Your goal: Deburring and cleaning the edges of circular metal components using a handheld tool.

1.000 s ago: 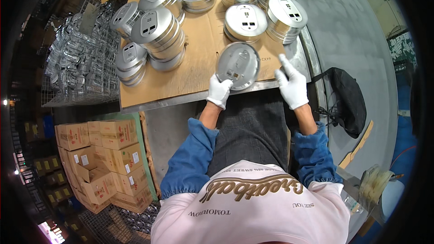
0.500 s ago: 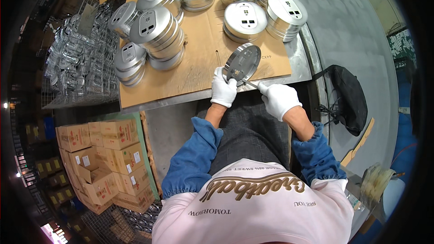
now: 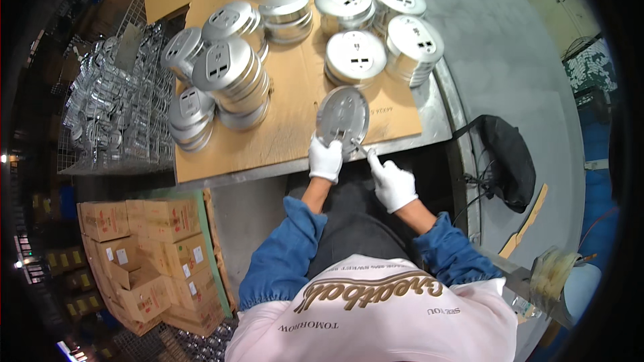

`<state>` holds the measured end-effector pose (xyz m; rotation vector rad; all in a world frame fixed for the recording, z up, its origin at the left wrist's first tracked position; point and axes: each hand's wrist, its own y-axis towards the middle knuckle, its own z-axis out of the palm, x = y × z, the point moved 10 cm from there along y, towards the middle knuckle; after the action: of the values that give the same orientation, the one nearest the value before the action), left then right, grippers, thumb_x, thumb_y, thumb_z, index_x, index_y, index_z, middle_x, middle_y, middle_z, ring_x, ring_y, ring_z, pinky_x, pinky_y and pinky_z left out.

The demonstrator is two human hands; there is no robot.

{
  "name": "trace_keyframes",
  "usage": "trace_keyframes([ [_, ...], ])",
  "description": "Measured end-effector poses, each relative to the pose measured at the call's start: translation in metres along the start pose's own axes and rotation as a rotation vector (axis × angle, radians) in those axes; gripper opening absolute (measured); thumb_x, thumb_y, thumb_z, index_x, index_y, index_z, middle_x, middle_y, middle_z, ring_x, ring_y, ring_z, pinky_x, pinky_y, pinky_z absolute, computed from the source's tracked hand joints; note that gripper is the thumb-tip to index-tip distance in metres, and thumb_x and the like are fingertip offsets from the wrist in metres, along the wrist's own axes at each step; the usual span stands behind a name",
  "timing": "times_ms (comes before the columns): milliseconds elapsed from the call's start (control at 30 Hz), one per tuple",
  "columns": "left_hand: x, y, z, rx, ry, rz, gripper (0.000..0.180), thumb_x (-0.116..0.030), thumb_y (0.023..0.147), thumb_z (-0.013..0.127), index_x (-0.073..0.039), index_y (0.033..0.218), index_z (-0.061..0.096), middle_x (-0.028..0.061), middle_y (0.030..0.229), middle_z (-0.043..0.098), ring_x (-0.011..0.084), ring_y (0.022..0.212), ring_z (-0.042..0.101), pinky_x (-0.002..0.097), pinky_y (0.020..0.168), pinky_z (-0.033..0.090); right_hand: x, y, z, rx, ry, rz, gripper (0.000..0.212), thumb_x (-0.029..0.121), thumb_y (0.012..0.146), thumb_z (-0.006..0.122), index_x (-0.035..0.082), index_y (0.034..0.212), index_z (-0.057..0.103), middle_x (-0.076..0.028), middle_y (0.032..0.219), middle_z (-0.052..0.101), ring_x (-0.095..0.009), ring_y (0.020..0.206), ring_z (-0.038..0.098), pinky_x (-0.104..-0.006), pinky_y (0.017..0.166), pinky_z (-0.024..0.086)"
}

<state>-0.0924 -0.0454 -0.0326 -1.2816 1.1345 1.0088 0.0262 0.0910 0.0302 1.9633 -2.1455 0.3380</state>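
My gloved left hand grips the lower edge of a round silver metal cover, held tilted above the near edge of the table. Its hollow inner side, with a rim and small cutouts, faces me. My gloved right hand is closed on a slim grey metal hand tool. The tool's tip meets the cover's lower right rim, close to my left fingers; its exact kind is too small to tell. Just beyond, a stack of similar covers stands face up, showing small dark rectangular openings.
More stacked covers stand on the cardboard sheet over the metal table. A wire basket of metal parts is at left, above piled cartons. At right lie a black bag and a wooden strip.
The view has shifted, so the table sits lower. The cover is turned more toward me, with the tool still at its rim. A blurred round silver shape has appeared over the far stacks.
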Motion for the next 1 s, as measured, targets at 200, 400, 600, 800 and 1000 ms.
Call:
trace_keyframes([
  [200,-0.016,-0.015,0.007,0.106,-0.335,-0.033,0.032,-0.004,0.075,0.068,0.001,0.105,0.058,0.0053,0.096,0.062,0.0121,0.081,0.058,0.0260,0.074,0.048,-0.045,-0.007,-0.038,-0.482,0.332,0.067,0.049,0.009,0.081,0.064,0.008,0.128,0.051,-0.013,0.068,0.056,-0.025,0.057,0.056,-0.0326,0.057,0.047],
  [400,-0.151,-0.010,0.000,-0.030,0.409,0.603,0.050,-0.032,0.060,0.086,-0.003,0.086,0.053,0.0086,0.094,0.052,0.0191,0.074,0.056,0.0323,0.068,0.049,-0.149,0.005,-0.062,-0.426,0.257,0.428,0.046,0.019,0.082,0.058,0.009,0.126,0.051,-0.020,0.079,0.061,-0.036,0.072,0.060,-0.0426,0.067,0.047],
  [600,-0.217,0.022,0.097,0.269,1.169,1.055,0.055,-0.035,0.053,0.081,-0.005,0.093,0.059,0.0146,0.102,0.054,0.0316,0.099,0.052,0.0432,0.081,0.042,-0.164,0.007,-0.061,-0.390,0.377,0.473,0.044,0.020,0.081,0.059,0.009,0.124,0.053,-0.025,0.095,0.062,-0.037,0.087,0.061,-0.0384,0.078,0.048],
  [800,-0.184,0.074,0.139,0.301,1.202,1.080,0.034,-0.022,0.079,0.057,-0.003,0.107,0.058,0.0188,0.114,0.055,0.0336,0.108,0.051,0.0457,0.090,0.040,-0.152,0.005,-0.046,-0.296,0.418,0.469,0.044,0.020,0.081,0.059,0.007,0.122,0.054,-0.025,0.099,0.061,-0.036,0.093,0.061,-0.0369,0.081,0.048],
  [1000,-0.177,0.059,0.133,0.199,1.196,1.199,0.034,-0.022,0.087,0.046,-0.006,0.114,0.056,0.0170,0.115,0.055,0.0340,0.108,0.051,0.0456,0.094,0.038,-0.165,0.005,-0.043,-0.276,0.504,0.504,0.044,0.019,0.080,0.059,0.005,0.122,0.054,-0.024,0.100,0.062,-0.033,0.092,0.063,-0.0348,0.080,0.048],
])
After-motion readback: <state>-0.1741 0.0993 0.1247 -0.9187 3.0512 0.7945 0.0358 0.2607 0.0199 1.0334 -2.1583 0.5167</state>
